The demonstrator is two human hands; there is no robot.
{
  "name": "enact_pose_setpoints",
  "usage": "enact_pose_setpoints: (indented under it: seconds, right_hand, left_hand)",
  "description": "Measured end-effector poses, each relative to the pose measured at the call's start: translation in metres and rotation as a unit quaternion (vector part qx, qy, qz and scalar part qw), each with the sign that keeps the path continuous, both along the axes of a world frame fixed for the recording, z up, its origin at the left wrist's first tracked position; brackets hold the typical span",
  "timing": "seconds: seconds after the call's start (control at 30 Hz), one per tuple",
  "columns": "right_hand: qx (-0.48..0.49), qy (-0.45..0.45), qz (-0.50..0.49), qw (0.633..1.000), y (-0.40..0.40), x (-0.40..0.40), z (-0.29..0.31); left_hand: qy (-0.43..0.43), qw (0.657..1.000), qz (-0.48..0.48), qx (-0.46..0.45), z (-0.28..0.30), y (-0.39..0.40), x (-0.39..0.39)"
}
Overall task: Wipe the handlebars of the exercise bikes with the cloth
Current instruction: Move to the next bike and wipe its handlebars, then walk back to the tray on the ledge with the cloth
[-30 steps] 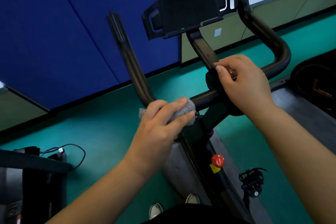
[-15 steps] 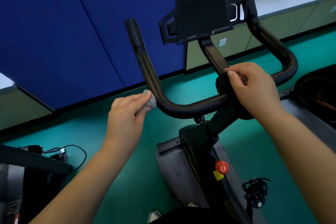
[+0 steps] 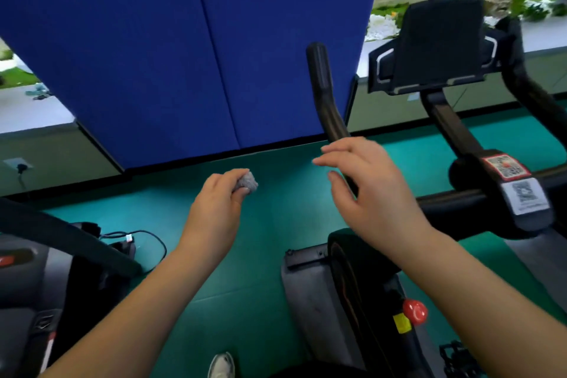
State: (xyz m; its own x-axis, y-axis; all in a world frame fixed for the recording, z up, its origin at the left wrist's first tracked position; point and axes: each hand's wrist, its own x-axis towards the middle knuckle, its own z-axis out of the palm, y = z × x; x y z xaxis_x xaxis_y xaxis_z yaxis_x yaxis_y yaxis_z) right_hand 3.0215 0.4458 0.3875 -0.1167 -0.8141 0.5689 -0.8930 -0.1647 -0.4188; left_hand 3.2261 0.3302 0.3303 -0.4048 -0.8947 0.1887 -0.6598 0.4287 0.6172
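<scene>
Left hand (image 3: 214,209): fingers curled round a balled grey cloth (image 3: 247,182), held in the air over the green floor (image 3: 276,255), well left of the handlebar (image 3: 325,101) and touching nothing else.

Right hand (image 3: 368,187): fingers spread and relaxed, holding nothing, in front of the black handlebar's left upright; contact cannot be told.

Exercise bike (image 3: 368,285): black frame, tablet holder (image 3: 438,40) at top, QR stickers (image 3: 515,184) on the stem, red knob (image 3: 414,311) lower down.

Blue partition (image 3: 184,55): behind both hands.
</scene>
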Motion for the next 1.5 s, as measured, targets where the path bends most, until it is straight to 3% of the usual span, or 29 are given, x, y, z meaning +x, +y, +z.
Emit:
enact_pose_setpoints:
  seconds: [0.13, 0.33, 0.57, 0.9, 1.1, 1.5]
  right_hand:
    - [0.063, 0.011, 0.025, 0.998, -0.044, 0.053, -0.026]
    - [0.258, 0.042, -0.054, 0.964, -0.121, 0.093, -0.081]
    - [0.351, 0.051, -0.12, 0.927, -0.178, 0.115, -0.117]
    - [0.396, 0.076, -0.156, 0.902, -0.269, 0.081, -0.136]
    - [0.421, 0.035, -0.179, 0.888, -0.33, 0.048, -0.146]
    - [0.458, 0.038, -0.259, 0.849, -0.439, -0.026, -0.154]
  left_hand:
    - [-0.062, 0.998, 0.001, 0.0, -0.011, -0.047, 0.048]
    - [-0.174, 0.984, -0.031, -0.017, -0.021, -0.115, 0.114]
    - [-0.248, 0.964, -0.084, -0.036, -0.038, -0.184, 0.136]
    - [-0.332, 0.93, -0.145, -0.052, -0.063, -0.277, 0.076]
    - [-0.369, 0.916, -0.146, -0.049, -0.062, -0.338, 0.04]
    - [-0.381, 0.896, -0.217, -0.069, -0.069, -0.486, -0.042]
